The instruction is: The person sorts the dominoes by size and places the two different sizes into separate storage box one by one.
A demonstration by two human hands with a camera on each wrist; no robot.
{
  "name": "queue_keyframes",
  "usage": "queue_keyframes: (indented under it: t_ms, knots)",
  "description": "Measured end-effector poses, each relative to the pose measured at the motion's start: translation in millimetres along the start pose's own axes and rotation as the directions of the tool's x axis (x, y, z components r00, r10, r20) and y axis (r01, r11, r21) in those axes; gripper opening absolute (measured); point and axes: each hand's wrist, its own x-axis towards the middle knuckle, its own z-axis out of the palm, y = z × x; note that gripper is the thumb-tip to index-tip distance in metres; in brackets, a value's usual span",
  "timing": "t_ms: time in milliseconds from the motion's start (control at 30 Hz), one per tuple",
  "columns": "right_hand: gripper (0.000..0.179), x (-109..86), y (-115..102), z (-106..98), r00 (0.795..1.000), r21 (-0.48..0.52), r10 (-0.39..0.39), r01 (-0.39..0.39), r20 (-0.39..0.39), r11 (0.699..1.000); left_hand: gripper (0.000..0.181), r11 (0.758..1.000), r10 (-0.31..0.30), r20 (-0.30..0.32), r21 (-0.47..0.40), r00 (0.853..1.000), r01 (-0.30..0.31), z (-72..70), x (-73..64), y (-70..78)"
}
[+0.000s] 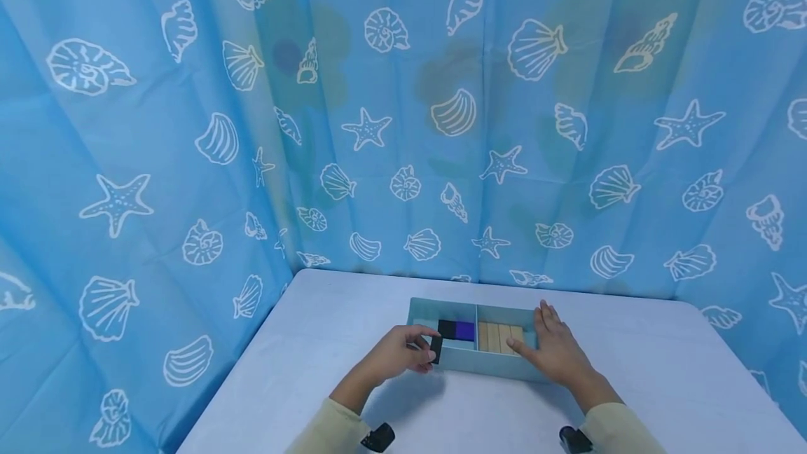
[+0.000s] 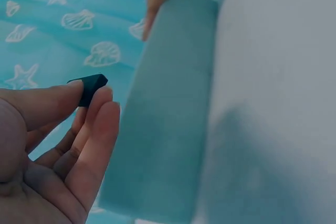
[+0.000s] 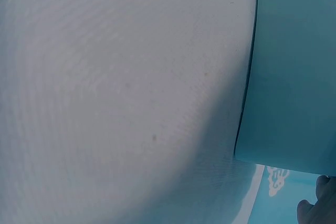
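My left hand (image 1: 403,352) pinches a small black block (image 1: 436,349) between thumb and fingers, at the near wall of a light blue-green divided box (image 1: 485,364). The left wrist view shows this block (image 2: 93,89) at the fingertips, beside the box's long side (image 2: 168,103). In the box's left compartment lie a black block (image 1: 447,329) and a purple block (image 1: 465,331), side by side. Several light wooden blocks (image 1: 494,336) fill much of the right compartment. My right hand (image 1: 557,347) lies over the box's right end, fingers extended; the right wrist view catches only fingers (image 3: 321,203).
The box stands on a white-covered table (image 1: 340,307). Behind and to the left hangs a blue curtain (image 1: 403,139) with white shells and starfish. Dark wrist devices sit near both sleeves (image 1: 330,429).
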Motion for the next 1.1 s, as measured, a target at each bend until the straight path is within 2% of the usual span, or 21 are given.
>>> queue_keyframes:
  t_ms: [167, 400, 600, 800, 967, 1100]
  knots:
    - [0.107, -1.2, -0.1, -1.3, 1.0, 0.004, 0.012, -0.012, 0.014, 1.0, 0.038, 0.999, 0.018, -0.042, 0.028, 0.999, -0.017, -12.4, 3.9, 10.2]
    - [0.107, -0.8, 1.9, -3.0, 1.0, 0.005, 0.011, -0.011, 0.013, 1.0, 0.038, 0.999, 0.013, -0.076, -0.039, 0.997, -0.016, -18.6, 14.3, 17.5]
    - [0.108, -0.8, 2.1, 1.0, 1.0, 0.017, 0.018, -0.018, 0.015, 1.0, 0.041, 0.997, -0.008, -0.119, -0.083, 0.993, -0.002, -22.3, 21.3, 14.1]
    - [0.108, -0.2, -4.6, 4.2, 1.0, 0.016, 0.018, -0.019, 0.021, 1.0, 0.033, 0.999, -0.032, -0.186, -0.048, 0.982, 0.024, -27.7, 29.2, 11.9]
    - [0.107, -0.6, -2.6, 2.1, 1.0, 0.003, 0.016, -0.016, 0.002, 1.0, 0.03, 0.999, -0.049, -0.247, -0.027, 0.968, 0.043, -23.0, 44.2, 16.4]
    - [0.107, -0.4, 0.6, -0.8, 1.0, -0.005, 0.015, -0.015, 0.005, 1.0, 0.034, 0.998, -0.057, -0.265, 0.004, 0.963, 0.06, -17.4, 54.3, 20.2]
